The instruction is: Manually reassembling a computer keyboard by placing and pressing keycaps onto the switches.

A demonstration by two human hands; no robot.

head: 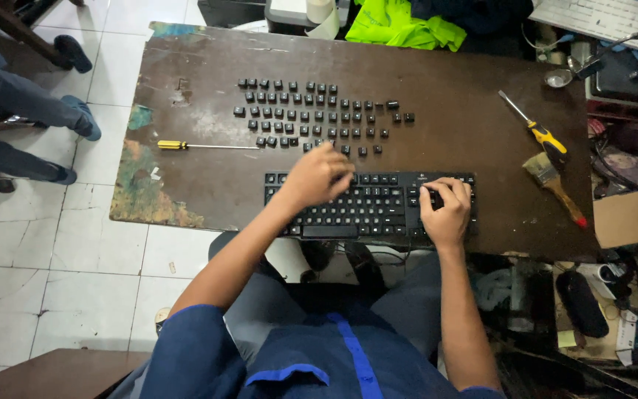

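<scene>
A yellow-handled screwdriver (201, 145) lies flat on the left part of the worn brown desk (467, 111), and a second screwdriver (534, 130) with a yellow-and-black handle lies tilted on the right part, just beside a paintbrush (554, 186) with a reddish handle. A bright green cloth (400, 24) is bunched at the far edge. White tiled floor (46, 244) shows to the left, with another person's dark shoe (83, 117) on it.
</scene>
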